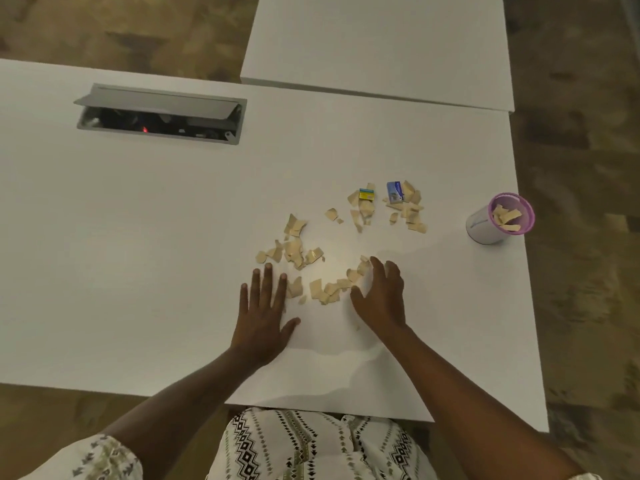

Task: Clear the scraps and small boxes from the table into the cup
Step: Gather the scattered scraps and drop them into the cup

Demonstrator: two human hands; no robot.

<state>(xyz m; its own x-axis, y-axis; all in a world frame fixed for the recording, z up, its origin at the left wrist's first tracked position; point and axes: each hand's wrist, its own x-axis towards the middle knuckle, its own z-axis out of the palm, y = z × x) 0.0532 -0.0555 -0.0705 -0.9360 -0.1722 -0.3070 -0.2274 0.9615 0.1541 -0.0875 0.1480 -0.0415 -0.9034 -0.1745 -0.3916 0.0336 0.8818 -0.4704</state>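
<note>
Hands are lying flat, grip wide open, holding nothing: left hand and right hand are bracketing the nearest scraps, probably corralling them. Boxes are sitting further back; cup is waiting at the bench edge.

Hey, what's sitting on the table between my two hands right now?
In the head view, a loose cluster of tan scraps lies on the table between the left hand and right hand; nothing else.
</note>
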